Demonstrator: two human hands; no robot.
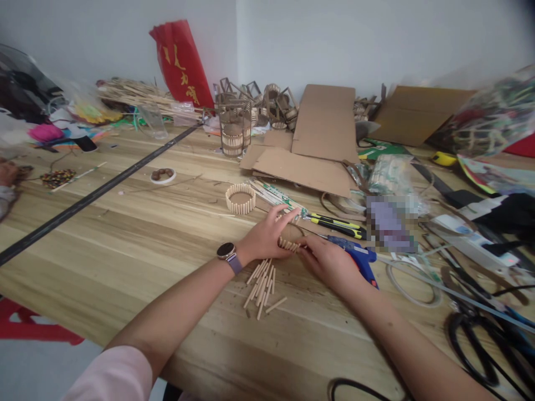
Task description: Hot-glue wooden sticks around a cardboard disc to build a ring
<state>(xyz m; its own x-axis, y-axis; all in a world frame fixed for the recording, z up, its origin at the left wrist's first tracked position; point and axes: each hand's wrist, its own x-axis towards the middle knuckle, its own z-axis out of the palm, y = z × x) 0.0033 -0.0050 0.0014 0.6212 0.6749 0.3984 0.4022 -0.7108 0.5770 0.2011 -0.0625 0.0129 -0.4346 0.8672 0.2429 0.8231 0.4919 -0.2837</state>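
A small round band (288, 244) with short wooden sticks set side by side along its near wall is between my hands. My left hand (267, 236), with a watch on its wrist, grips the band's left side, index finger raised over it. At the right end of the stick row, my right hand (324, 256) pinches the band's edge; whether a loose stick is between the fingertips is hidden. Loose short sticks (262, 284) lie in a pile just below my left hand. Behind it stands a round stick-walled basket (241, 199). A blue glue gun (361, 257) lies beside my right hand.
Yellow-black utility knives (337, 223) and flat cardboard (303, 167) lie beyond my hands. Scissors (472, 340), a roll of tape (412, 284) and cables crowd the right. A black strip (104, 189) crosses the table at left. Another person's hand (7, 172) shows at the far left.
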